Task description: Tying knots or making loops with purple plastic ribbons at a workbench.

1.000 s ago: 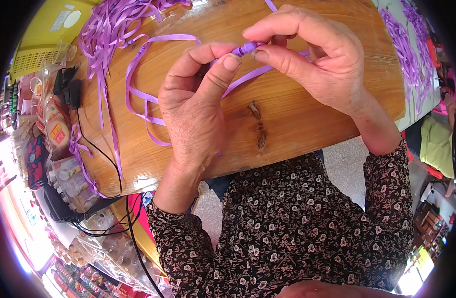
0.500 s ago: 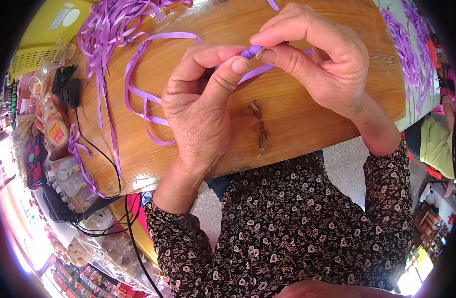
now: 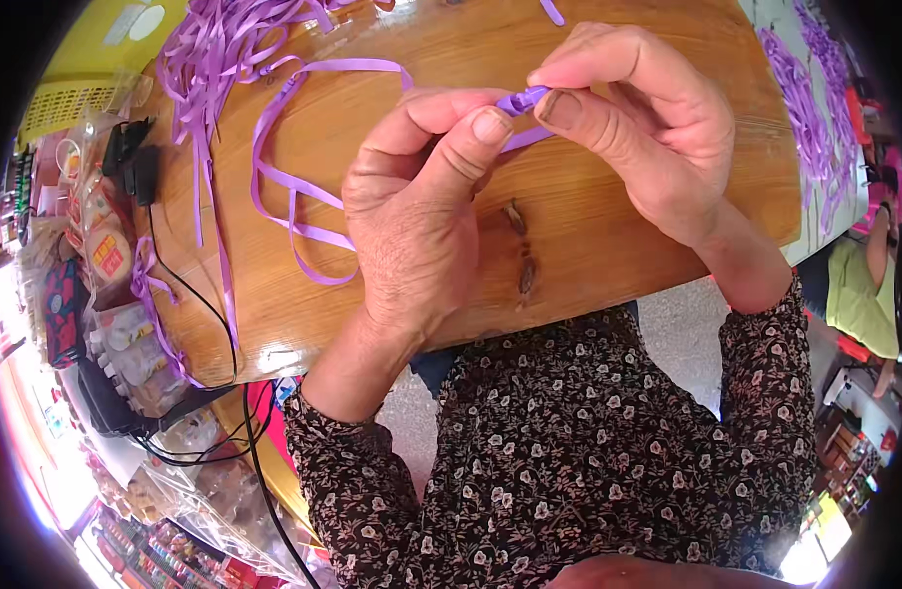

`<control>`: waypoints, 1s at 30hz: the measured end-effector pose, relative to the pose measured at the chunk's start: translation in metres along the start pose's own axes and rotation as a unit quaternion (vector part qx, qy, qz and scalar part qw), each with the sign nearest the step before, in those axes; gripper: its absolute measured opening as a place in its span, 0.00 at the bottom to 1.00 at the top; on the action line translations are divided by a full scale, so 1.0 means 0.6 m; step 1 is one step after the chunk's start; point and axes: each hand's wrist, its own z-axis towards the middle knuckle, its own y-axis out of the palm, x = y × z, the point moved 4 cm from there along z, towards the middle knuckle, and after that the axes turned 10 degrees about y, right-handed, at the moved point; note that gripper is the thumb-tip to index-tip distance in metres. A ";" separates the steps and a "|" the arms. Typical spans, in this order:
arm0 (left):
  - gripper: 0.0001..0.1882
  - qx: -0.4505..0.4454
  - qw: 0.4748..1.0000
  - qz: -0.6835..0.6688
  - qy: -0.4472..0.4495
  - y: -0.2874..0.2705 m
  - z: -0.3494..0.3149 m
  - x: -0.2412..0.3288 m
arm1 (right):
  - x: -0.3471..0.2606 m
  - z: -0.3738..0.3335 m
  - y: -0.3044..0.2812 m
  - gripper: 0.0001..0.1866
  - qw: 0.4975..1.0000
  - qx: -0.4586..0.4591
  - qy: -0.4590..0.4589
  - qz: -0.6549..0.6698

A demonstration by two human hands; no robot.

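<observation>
Between my hands, over the far middle of the wooden table, is a purple ribbon [image 3: 519, 102] with a short wrapped or knotted section. My left hand [image 3: 422, 196] pinches one end of that section between thumb and index finger. The thumb and index finger of my right hand [image 3: 647, 133] grip its other end. A length of the same ribbon runs behind my left hand and lies in loops on the tabletop. The fingertips partly hide how the ribbon is wound.
A heap of purple ribbons [image 3: 211, 74] lies at the table's far left. More ribbons [image 3: 809, 118] hang over a white surface at the right. Along the left edge are a black adapter [image 3: 140, 177] with a cable, plastic bags and a yellow basket [image 3: 63, 108].
Both hands have shifted slightly right with the ribbon between them. The wrapped section now looks looser or more twisted, and both pinches are kept.
</observation>
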 end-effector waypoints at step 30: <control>0.04 -0.039 0.995 0.057 0.072 -0.002 0.000 0.004 | -0.058 0.001 -0.021 0.08 0.972 -0.020 0.091 -0.215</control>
